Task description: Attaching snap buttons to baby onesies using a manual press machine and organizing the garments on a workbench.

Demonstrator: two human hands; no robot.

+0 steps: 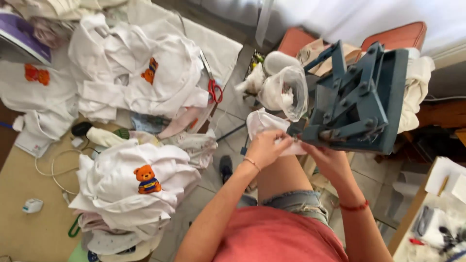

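Small white fabric piece [264, 123] is sitting at frame center, just left of the blue-grey metal press machine [357, 104]. Left hand [264, 145] is curling closed, pinching the fabric. Right hand [327, 160] is reaching under the press's lower edge; its grip can't be told. White shirts with orange bear patches [131, 187] are piling lower left on the desk [24, 233]; red-handled scissors [213, 87] are lying upper center.

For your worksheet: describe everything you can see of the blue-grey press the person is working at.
The press is a heavy-looking machine of blue-grey painted metal: a flat slab-like body with bolted lever arms and pivots on top. It sits tilted in the view, right of centre. A clear bag of white pieces lies against its left side. The left hand and right hand hold a white cloth at its near edge.
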